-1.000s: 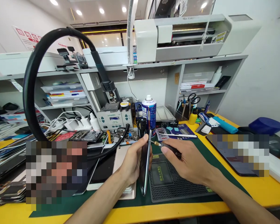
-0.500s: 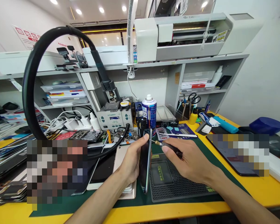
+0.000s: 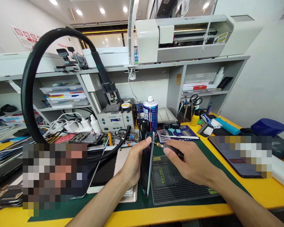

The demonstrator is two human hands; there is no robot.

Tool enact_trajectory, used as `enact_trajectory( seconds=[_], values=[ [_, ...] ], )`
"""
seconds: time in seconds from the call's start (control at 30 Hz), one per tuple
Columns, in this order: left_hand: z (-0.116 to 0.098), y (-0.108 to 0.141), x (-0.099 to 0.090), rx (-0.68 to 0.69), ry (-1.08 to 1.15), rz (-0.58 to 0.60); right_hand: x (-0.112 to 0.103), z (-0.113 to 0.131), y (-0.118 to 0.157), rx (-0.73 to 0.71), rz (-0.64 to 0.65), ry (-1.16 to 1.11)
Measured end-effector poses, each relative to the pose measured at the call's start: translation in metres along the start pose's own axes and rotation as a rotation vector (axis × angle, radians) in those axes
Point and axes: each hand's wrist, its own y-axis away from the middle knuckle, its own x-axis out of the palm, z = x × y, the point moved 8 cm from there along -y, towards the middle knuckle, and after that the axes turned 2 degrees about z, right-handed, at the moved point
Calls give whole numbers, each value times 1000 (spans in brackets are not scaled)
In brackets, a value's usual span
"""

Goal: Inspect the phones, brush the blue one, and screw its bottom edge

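Note:
My left hand (image 3: 133, 162) grips a dark smartphone (image 3: 146, 170) held on edge, its narrow side turned toward my right hand. The left thumb presses near the phone's upper end. In my right hand (image 3: 191, 162) is a thin-tipped hand tool (image 3: 174, 151) with a dark handle and a brass-coloured collar. Its fine tip meets the upper part of the phone's side, close to the left thumb. The exact contact spot is too small to make out. Below the hands lies a black textured work pad (image 3: 180, 192) on a green mat (image 3: 129, 206).
Several phones and a white-framed device (image 3: 104, 176) lie to the left. Behind the phone stand a blue spray can (image 3: 150, 115) and a hot-air station (image 3: 115, 118), whose black hose (image 3: 26, 85) arches at left. A dark tablet (image 3: 232, 157) rests on the right.
The view has shifted slightly. Both hands keep their grips, and the tool tip stays at the phone's upper side with little visible movement.

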Motion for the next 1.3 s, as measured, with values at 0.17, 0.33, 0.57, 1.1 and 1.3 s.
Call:
enact_trajectory(
  seconds=[0.17,0.33,0.57,1.1,1.3],
  values=[
    [0,2,0,-8,-7,-4,0,1,1,-9,21,2],
    [2,1,-1,-8,-22,-11,3,-1,1,20,61,-2],
    [-2,1,0,15,-37,-30,1,-3,0,23,36,6],
    [0,1,0,-11,-4,3,-2,-5,0,-13,-23,8],
    [0,0,-1,0,-9,-6,4,-3,0,-17,46,4]
  ],
)
